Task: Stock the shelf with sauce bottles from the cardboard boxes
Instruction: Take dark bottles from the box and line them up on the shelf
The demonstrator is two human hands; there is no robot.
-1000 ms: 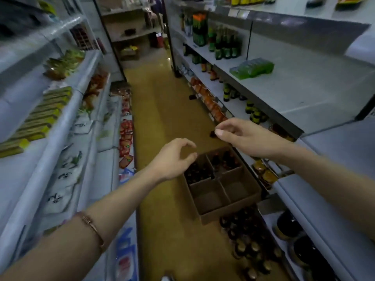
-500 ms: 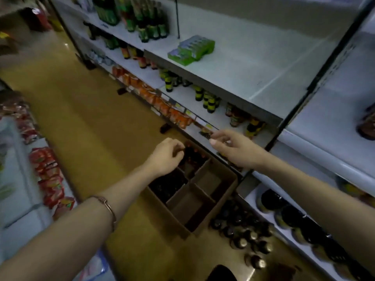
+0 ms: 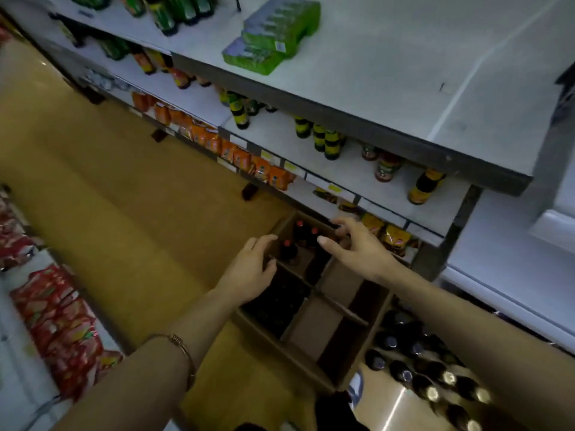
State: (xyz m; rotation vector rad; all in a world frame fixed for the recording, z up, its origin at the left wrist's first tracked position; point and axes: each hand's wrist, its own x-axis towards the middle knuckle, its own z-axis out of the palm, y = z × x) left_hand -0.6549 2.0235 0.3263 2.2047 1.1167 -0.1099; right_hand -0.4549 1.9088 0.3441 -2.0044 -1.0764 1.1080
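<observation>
Both hands, the left hand [image 3: 250,272] and right hand [image 3: 351,247], hang spread and empty over the cardboard box [image 3: 314,309], I think to pick its red-capped bottles [image 3: 300,236] in the far corner.

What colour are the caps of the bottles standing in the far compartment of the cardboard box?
Red caps on dark bottles, seen in the head view.

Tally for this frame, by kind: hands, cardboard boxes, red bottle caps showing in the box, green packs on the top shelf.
Hands: 2, left hand and right hand, both holding nothing
Cardboard box: 1
Red bottle caps showing in the box's far compartment: 3
Green packs on the top shelf: 2, as far as the blur allows
Total: 8
</observation>
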